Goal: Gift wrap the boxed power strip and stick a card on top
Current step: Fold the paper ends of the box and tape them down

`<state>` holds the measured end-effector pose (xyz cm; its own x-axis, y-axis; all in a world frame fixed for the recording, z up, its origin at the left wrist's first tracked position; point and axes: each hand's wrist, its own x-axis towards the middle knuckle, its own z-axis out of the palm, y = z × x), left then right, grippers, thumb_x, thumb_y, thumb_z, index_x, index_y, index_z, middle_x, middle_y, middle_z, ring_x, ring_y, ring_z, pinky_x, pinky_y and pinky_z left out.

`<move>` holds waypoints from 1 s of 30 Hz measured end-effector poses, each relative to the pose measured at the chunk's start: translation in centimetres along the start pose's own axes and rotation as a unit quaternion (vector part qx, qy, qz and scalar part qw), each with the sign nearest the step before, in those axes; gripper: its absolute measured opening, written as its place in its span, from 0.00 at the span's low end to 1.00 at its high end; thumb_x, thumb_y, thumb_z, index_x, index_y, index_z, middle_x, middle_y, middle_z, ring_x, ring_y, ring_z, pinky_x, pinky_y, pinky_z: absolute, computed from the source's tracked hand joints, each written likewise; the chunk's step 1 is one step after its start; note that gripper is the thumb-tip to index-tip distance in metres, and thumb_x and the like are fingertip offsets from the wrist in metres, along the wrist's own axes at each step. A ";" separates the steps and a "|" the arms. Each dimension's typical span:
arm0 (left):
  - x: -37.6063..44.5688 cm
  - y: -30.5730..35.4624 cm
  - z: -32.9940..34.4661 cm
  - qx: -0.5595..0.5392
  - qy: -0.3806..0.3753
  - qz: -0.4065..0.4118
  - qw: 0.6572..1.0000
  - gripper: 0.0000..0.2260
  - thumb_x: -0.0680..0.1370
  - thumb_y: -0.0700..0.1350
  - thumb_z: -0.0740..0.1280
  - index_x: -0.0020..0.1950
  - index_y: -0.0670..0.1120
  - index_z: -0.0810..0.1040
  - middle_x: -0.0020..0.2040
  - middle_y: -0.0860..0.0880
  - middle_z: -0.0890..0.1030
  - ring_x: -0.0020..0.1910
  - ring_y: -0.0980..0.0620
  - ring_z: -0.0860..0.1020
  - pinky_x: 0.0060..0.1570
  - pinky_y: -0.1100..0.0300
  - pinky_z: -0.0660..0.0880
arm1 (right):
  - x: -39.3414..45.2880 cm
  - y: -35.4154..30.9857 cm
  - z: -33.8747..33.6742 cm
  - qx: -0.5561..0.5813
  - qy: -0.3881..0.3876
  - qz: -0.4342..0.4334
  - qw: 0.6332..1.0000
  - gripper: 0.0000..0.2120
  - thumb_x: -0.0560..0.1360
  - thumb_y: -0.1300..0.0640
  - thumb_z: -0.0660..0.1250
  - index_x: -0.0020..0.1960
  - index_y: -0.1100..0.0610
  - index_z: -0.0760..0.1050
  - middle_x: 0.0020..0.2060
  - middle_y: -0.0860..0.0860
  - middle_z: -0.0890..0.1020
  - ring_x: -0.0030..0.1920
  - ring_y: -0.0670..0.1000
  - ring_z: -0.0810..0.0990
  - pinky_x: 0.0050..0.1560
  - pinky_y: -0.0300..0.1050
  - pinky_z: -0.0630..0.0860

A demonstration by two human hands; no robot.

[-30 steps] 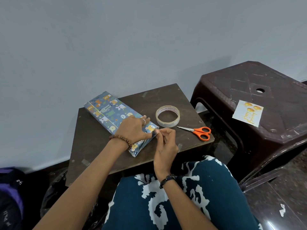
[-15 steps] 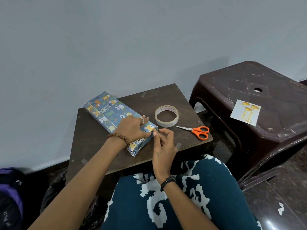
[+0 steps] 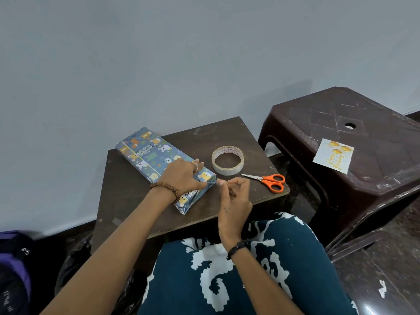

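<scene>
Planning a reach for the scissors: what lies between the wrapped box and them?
In the head view, the tape roll and the right hand's curled fingers sit between the wrapped box and the scissors.

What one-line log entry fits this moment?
left hand: presses end fold of wrapped box | right hand: beside fold, contents unclear | card: on stool
</scene>
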<state>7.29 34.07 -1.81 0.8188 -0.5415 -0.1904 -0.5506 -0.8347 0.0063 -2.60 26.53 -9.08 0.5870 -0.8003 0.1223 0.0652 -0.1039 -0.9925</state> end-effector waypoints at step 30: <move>0.1 -0.1 -0.1 0.005 0.003 0.004 1.000 0.28 0.75 0.58 0.63 0.73 0.51 0.65 0.69 0.51 0.72 0.62 0.47 0.70 0.53 0.58 0.68 | 1.0 0.9 0.3 -0.112 -0.003 -0.267 0.957 0.06 0.77 0.53 0.61 0.52 0.50 0.68 0.42 0.48 0.83 0.42 0.44 0.80 0.37 0.33 0.78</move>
<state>7.47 34.06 -1.77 0.8153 -0.5486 -0.1854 -0.5585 -0.8295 -0.0012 -1.71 25.83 -9.87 0.5235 -0.5938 0.6110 0.1825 -0.6223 -0.7612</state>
